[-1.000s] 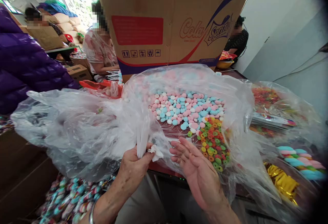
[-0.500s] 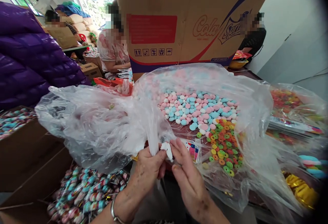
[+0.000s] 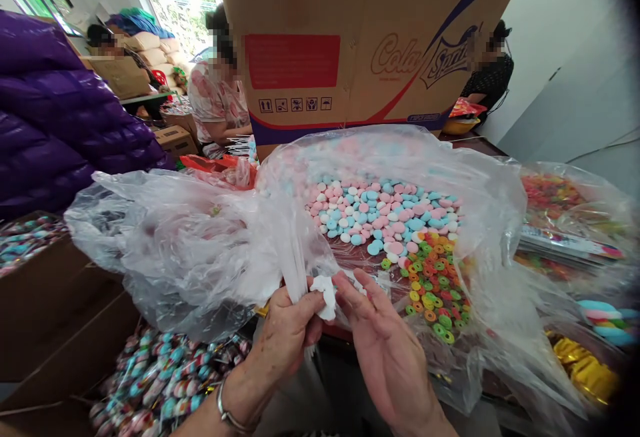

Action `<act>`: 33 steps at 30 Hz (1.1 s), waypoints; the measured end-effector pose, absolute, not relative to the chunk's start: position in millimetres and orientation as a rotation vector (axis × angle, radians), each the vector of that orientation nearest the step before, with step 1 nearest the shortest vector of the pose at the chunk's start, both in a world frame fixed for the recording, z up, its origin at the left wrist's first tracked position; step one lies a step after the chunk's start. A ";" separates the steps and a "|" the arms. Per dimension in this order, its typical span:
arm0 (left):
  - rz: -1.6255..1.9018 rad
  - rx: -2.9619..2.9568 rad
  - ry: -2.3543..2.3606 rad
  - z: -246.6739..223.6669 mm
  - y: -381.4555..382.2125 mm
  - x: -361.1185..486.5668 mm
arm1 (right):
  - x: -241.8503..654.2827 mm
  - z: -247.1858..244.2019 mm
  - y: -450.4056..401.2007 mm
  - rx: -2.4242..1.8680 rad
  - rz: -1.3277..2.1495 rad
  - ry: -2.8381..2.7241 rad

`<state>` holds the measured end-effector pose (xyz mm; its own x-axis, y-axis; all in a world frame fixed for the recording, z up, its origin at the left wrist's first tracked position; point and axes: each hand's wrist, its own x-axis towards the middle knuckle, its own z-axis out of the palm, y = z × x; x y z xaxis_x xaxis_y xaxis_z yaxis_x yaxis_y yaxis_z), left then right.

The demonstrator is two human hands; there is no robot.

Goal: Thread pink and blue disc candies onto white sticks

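Note:
My left hand (image 3: 287, 324), with a metal bangle at the wrist, is closed at the near edge of the table. Folds of thin clear plastic bags (image 3: 293, 260) run down into its grip. A small crumpled white piece (image 3: 325, 296), like tissue or soft plastic, sticks out at the thumb tip. Just right of it, my right hand (image 3: 385, 344) is open, palm turned inward and fingers stretched. Its fingertips come close to the white piece; whether they touch it I cannot tell. Beyond lie pink, blue and white candies (image 3: 370, 207) and ring-shaped gummies (image 3: 435, 284) in an opened plastic bag (image 3: 493, 224).
A large cardboard carton (image 3: 360, 37) stands behind the candies. At lower left, an open box (image 3: 60, 330) holds wrapped candy sticks (image 3: 160, 377). Purple packs (image 3: 65, 110) are stacked at left. Gold ties (image 3: 583, 367) lie at right. Other people (image 3: 215, 97) sit beyond the carton.
My right hand has turned its palm more upward, its fingers straighter. The white piece shows slightly more spread at my left thumb. My left hand stays in nearly the same place.

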<state>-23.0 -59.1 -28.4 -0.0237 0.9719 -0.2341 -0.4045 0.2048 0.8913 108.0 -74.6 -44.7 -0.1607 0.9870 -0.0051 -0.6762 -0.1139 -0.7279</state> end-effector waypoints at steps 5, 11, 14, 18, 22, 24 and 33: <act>1.217 0.840 1.240 -36.3 -56.2 -26.9 | 115.7 -37.7 -68.0 -0.592 1.619 -0.566; 1.197 0.858 1.264 -32.8 -57.5 -18.0 | 115.6 -47.0 -70.4 -0.655 1.565 -0.729; 1.194 0.816 1.222 -31.6 -58.8 -14.9 | 113.6 -55.6 -74.4 -0.731 1.497 -1.003; 1.168 0.855 1.126 -35.1 -62.5 -22.7 | 115.2 -57.2 -79.7 -0.877 1.322 -1.373; 1.077 1.020 1.017 -37.7 -64.1 -37.7 | 117.8 -53.8 -81.7 -0.898 1.273 -1.416; 1.087 1.001 0.984 -37.7 -62.0 -42.1 | 117.9 -53.2 -81.7 -0.838 1.345 -1.325; 1.145 0.868 0.908 -39.8 -54.7 -40.3 | 114.5 -58.2 -85.2 -0.629 1.590 -1.095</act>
<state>-40.3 -54.7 -39.8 0.1656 0.9760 -0.1413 -0.3599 0.1932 0.9128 114.5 -85.2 -58.2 -0.3050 0.9430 0.1331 -0.4605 -0.0237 -0.8874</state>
